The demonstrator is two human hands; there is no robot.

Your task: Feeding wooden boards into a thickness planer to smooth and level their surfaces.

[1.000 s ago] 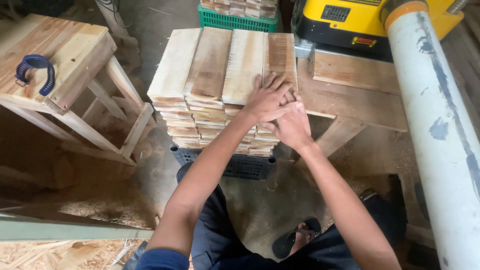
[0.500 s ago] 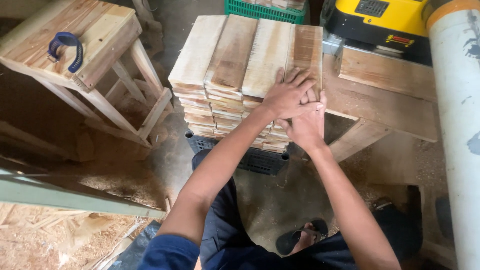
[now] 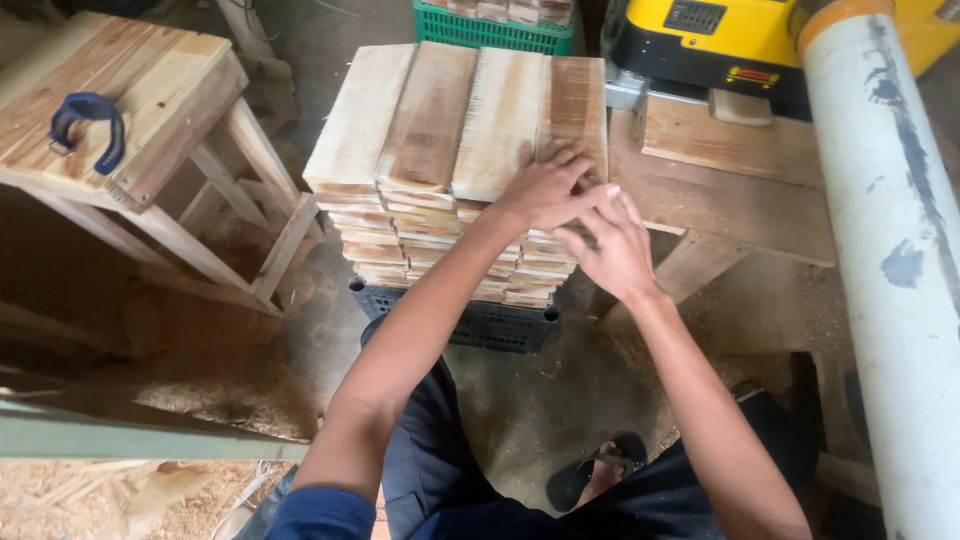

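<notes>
left hand (image 3: 545,185) flat, fingers spread, pressing top board at near right corner of board stack (image 3: 450,130). right hand (image 3: 612,250) just beside, fingers half curled against stack's right end face; whether it pinches a board cannot be told. stack sits on dark crate (image 3: 480,320), between stool (image 3: 120,120) and bench (image 3: 740,190) with yellow planer (image 3: 760,45). risks, judged: tall loose columns may shear sideways if pushed off-centre; narrow crate base invites tipping; rough sawn edges may splinter fingertips; sawdust floor (image 3: 230,400) slippery under sandal (image 3: 590,475).

Both hands (image 3: 585,215) on stacked wood boards (image 3: 460,150), atop black crate (image 3: 490,322).
</notes>
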